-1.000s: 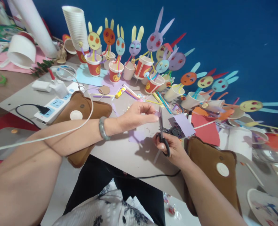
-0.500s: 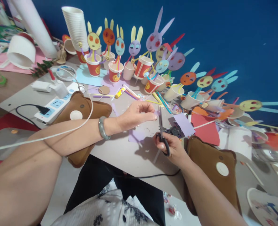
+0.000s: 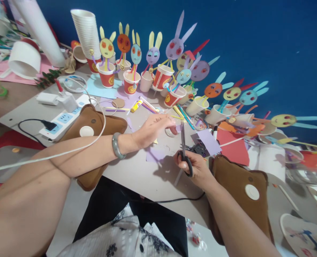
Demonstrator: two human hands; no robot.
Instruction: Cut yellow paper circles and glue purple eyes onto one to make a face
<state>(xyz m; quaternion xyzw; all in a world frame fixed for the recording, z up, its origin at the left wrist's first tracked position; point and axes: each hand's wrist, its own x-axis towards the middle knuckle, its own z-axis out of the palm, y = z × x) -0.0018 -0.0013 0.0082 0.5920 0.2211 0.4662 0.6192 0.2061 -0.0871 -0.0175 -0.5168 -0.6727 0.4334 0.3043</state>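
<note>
My left hand (image 3: pixel 155 130), a grey bangle (image 3: pixel 118 145) on its wrist, is over the middle of the table. Its fingertips pinch a small purple paper piece (image 3: pixel 178 128), partly hidden by the fingers. Just right of it, the black-handled scissors (image 3: pixel 184 150) point upward, blades close together. My right hand (image 3: pixel 196 167) grips them by the handles. Whether the blades touch the paper I cannot tell. Below the left hand a purple paper sheet (image 3: pixel 155 155) lies on the table.
Several paper rabbit figures in cups (image 3: pixel 131 81) line the blue wall. Brown cushion-like pads (image 3: pixel 238 200) lie on both sides. A white power strip (image 3: pixel 64 117) is at the left, and a white cable (image 3: pixel 53 155) crosses over my left forearm. Red paper (image 3: pixel 232 146) lies right.
The left hand's fingers have turned and shifted slightly at the paper piece, left of the scissors. The right hand and scissors stay nearly in place.
</note>
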